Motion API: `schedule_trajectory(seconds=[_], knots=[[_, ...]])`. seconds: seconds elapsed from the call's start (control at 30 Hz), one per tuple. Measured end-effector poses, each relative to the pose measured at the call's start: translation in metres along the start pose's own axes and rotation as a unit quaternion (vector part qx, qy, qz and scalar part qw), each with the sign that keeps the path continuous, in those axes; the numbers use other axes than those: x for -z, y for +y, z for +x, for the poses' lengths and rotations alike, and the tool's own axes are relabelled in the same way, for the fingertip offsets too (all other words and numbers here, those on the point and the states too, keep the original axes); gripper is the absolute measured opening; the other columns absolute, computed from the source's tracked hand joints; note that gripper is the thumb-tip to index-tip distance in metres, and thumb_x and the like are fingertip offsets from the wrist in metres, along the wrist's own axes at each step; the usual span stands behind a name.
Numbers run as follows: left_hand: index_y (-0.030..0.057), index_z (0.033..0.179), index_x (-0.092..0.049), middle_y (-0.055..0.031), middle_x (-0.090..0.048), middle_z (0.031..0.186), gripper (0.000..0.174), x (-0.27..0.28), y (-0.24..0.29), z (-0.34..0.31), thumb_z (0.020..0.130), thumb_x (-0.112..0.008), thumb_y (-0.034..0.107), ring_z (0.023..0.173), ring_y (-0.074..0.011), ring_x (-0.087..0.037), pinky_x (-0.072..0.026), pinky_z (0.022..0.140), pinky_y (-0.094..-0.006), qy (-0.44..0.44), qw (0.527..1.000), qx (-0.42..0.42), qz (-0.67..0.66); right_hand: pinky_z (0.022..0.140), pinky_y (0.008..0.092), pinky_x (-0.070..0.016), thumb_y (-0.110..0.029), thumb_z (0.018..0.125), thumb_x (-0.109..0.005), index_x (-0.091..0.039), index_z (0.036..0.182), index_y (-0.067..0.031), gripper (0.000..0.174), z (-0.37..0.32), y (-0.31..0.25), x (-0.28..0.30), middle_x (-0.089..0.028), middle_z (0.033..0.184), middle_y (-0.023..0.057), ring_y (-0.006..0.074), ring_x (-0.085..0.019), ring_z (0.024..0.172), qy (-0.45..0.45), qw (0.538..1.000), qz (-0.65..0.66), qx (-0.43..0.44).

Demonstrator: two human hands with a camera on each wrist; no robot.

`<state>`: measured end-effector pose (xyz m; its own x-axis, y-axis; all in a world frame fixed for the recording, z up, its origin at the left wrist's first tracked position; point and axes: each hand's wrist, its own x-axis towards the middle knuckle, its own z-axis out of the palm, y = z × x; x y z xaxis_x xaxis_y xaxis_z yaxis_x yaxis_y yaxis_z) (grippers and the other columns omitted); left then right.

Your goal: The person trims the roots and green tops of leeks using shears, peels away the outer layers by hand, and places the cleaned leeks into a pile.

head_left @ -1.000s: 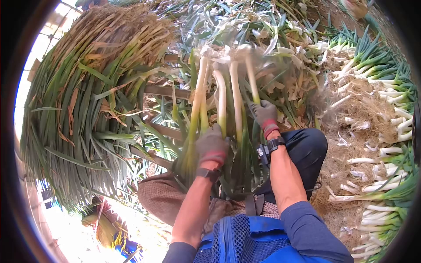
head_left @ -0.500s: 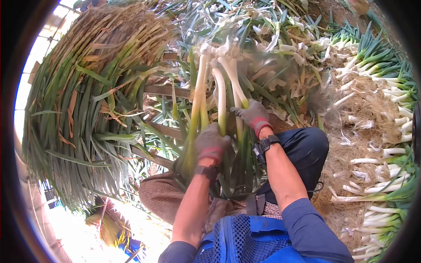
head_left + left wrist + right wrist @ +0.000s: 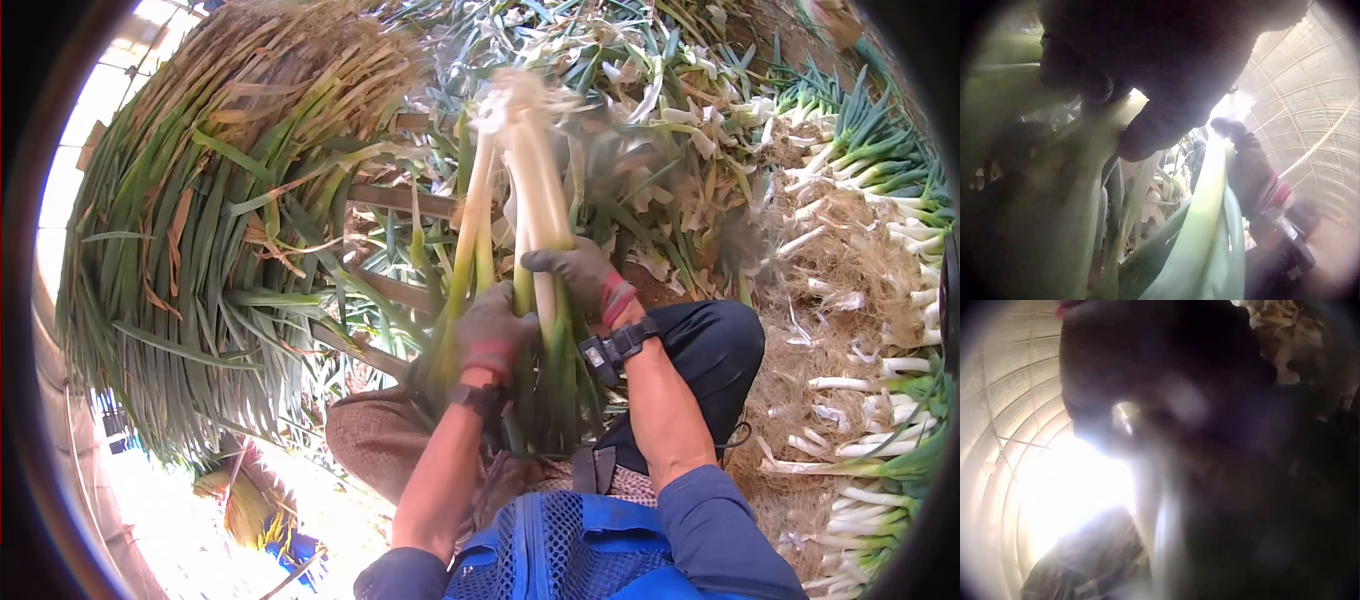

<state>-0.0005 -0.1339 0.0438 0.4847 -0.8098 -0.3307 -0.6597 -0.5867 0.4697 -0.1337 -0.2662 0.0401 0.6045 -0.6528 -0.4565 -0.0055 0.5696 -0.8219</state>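
Note:
Several long white-and-green leeks [image 3: 541, 185] stand in front of the person's lap, root ends away and close together, leaves down between the legs. The gloved left hand [image 3: 492, 332] grips the green part of the left stalks. The gloved right hand [image 3: 580, 277] holds the right stalks, its thumb across them just below the white part. In the left wrist view the left hand [image 3: 1160, 69] is a dark shape around a stalk, with the right hand [image 3: 1249, 164] beside a pale leek [image 3: 1200, 219]. The right wrist view is dark and blurred around the right hand [image 3: 1166, 369].
A large heap of untrimmed leeks [image 3: 200, 230] lies at the left on wooden slats [image 3: 400, 290]. Peeled leaves and scraps [image 3: 640, 90] cover the ground ahead. Cleaned leeks [image 3: 880, 450] lie in a row at the right, beside loose dry roots [image 3: 800, 390].
The right hand has moved left with a stalk, bringing the right-hand leeks together against the others. The left hand keeps its grip. The head view has shifted slightly.

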Motion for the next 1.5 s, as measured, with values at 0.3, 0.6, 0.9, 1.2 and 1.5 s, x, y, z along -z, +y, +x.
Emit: schedule_trajectory(seconds=[0.3,0.6,0.9,1.2,1.5], knots=[[0.0029,0.119,-0.072,-0.0173,-0.076,0.106,0.047,0.038,-0.014,0.019,0.081,-0.085,0.028,0.096,-0.0324,-0.074,-0.0571,0.086,-0.0428,0.235,0.968,-0.029,-0.079,0.076,0.0343,-0.058,-0.022,0.093,-0.082,-0.072,0.123,0.0017,0.04,0.024,0.024,-0.012,-0.075,0.101,0.0073,0.018,-0.072,0.085,-0.001,0.998,0.03,-0.055],[-0.0017,0.113,-0.069,-0.0124,-0.078,0.092,0.045,0.066,-0.029,0.06,0.075,-0.086,0.016,0.082,-0.0244,-0.075,-0.0594,0.075,-0.0391,0.044,0.975,0.086,-0.198,0.078,0.0314,-0.058,-0.015,0.086,-0.084,-0.076,0.114,0.0004,0.034,0.015,0.011,0.011,-0.076,0.096,0.0074,0.0165,-0.072,0.082,0.0,0.993,0.108,-0.048],[-0.0032,0.12,-0.073,-0.01,-0.076,0.107,0.042,0.049,-0.074,0.11,0.086,-0.081,0.021,0.09,-0.0214,-0.073,-0.0585,0.082,-0.0329,-0.194,0.907,0.038,-0.371,0.09,0.0366,-0.0569,-0.027,0.088,-0.081,-0.077,0.118,-0.0014,0.04,0.033,0.046,0.006,-0.077,0.107,0.0088,0.0226,-0.073,0.096,0.127,0.965,-0.212,0.082],[-0.0015,0.138,-0.056,-0.0109,-0.068,0.115,0.065,0.057,-0.049,0.075,0.076,-0.072,0.014,0.101,-0.0239,-0.067,-0.0543,0.092,-0.0367,-0.208,0.889,-0.028,-0.407,0.092,0.0394,-0.0553,-0.018,0.077,-0.086,-0.075,0.123,-0.0003,0.05,0.007,0.021,-0.025,-0.078,0.108,0.0133,0.0244,-0.072,0.102,0.086,0.995,0.01,0.041],[-0.0006,0.146,-0.053,-0.0112,-0.065,0.127,0.075,0.123,-0.009,-0.037,0.076,-0.075,0.013,0.112,-0.0219,-0.063,-0.0477,0.104,-0.0364,-0.072,0.893,-0.137,-0.422,0.089,0.0404,-0.0554,-0.025,0.065,-0.089,-0.074,0.121,0.0003,0.063,-0.083,-0.056,-0.082,-0.078,0.108,0.0181,0.0282,-0.074,0.1,0.042,0.964,-0.145,0.221]])
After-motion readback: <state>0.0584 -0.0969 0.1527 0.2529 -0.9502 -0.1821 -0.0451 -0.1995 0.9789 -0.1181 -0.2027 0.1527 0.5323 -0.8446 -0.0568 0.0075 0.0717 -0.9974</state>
